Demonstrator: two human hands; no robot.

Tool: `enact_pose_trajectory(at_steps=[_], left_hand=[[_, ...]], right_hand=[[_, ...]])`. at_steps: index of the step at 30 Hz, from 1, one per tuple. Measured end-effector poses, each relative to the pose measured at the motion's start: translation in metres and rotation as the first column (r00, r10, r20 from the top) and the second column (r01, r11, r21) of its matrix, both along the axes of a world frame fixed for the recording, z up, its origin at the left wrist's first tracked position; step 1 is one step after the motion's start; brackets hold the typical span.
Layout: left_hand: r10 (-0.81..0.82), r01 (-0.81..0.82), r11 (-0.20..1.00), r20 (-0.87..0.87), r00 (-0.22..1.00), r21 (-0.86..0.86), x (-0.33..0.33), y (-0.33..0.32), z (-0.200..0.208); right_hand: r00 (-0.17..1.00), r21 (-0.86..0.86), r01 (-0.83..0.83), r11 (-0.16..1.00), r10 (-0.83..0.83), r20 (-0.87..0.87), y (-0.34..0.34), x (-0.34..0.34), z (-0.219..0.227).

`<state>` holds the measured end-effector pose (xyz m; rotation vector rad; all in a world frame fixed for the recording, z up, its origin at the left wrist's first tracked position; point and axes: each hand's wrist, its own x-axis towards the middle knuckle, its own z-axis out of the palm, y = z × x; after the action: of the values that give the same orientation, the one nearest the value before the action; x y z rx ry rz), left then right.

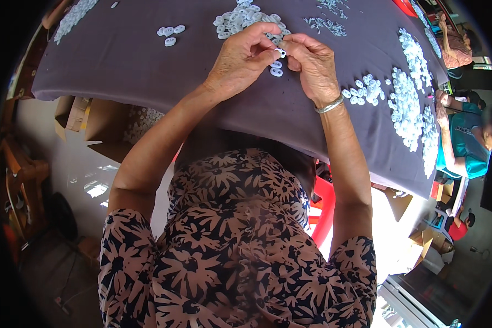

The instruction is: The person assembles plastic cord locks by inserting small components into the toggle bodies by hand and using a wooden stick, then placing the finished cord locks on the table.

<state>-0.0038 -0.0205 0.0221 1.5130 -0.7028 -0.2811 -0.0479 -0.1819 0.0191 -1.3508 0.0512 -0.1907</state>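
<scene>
Over the dark cloth-covered table, my left hand pinches a small white oval piece with dark holes between thumb and fingers. The fingers of my right hand are closed at the same piece from the other side. Just below it lie similar two-holed oval pieces on the cloth. Behind my left hand spreads a heap of white oval pieces. Whether my right fingers also hold some tiny part cannot be seen.
Thin small metallic-looking pieces lie at the far right of my hands. Further right are large heaps of white pieces. A few ovals sit left. An open cardboard box stands below the table edge. A person in teal works at right.
</scene>
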Motion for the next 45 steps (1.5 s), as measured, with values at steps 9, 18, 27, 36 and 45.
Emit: enact_pose_trajectory(at_steps=[9, 18, 27, 36, 45], left_hand=[[0.038, -0.038, 0.999, 0.014, 0.999, -0.018, -0.003, -0.002, -0.001], [0.138, -0.137, 0.99, 0.026, 0.99, -0.046, -0.001, -0.005, -0.01], [0.128, -0.128, 0.992, 0.039, 0.991, -0.002, 0.001, -0.005, -0.012], [0.088, -0.088, 0.996, 0.07, 0.994, 0.0, 0.006, 0.001, -0.001], [0.191, -0.196, 0.979, 0.088, 0.978, 0.051, 0.018, 0.007, -0.009]], right_hand=[[1.0, -0.042, -0.004, 0.999, 0.005, 0.018, 0.002, -0.001, 0.001], [0.995, -0.272, 0.099, 0.957, -0.09, 0.044, 0.012, -0.002, 0.004], [0.992, -0.413, 0.12, 0.903, -0.092, 0.088, 0.014, -0.002, 0.005], [0.983, -0.207, 0.18, 0.961, -0.167, 0.082, -0.005, -0.002, 0.014], [0.907, -0.544, 0.421, 0.726, -0.328, 0.264, -0.071, 0.002, -0.005]])
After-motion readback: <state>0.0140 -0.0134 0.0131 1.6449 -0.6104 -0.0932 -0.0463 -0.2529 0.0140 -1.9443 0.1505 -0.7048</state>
